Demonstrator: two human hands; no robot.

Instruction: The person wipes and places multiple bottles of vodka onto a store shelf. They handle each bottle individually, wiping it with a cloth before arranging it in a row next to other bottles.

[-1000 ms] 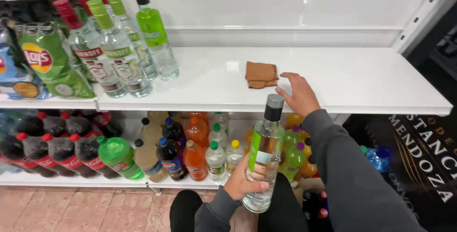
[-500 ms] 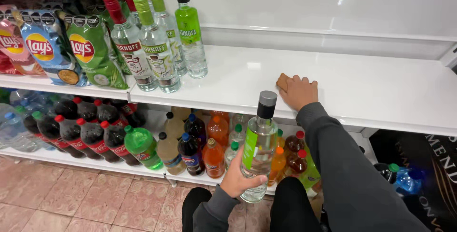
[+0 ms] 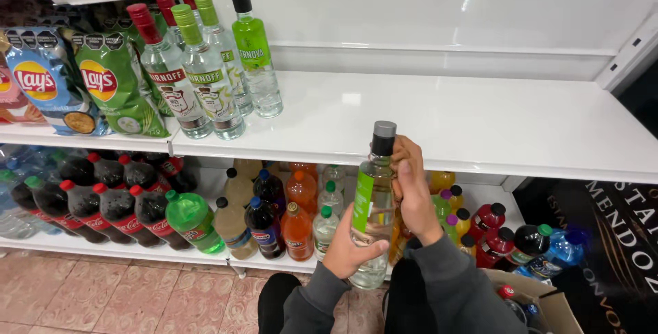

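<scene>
Below the white shelf's [image 3: 480, 128] front edge, a clear green-labelled, grey-capped bottle [image 3: 372, 217] is clamped by left hand [image 3: 349, 248] and right hand [image 3: 413, 193].

Right hand [image 3: 411, 193] is off the white shelf [image 3: 480, 125]: it was flat on the brown cloth near the front edge, now it's against the upper side of the clear bottle [image 3: 373, 214], just below the grey cap. The cloth no longer shows on the shelf. Bottle raised, cap now level with the shelf's front edge. Left hand [image 3: 349, 248] grips lower on the bottle.
</scene>
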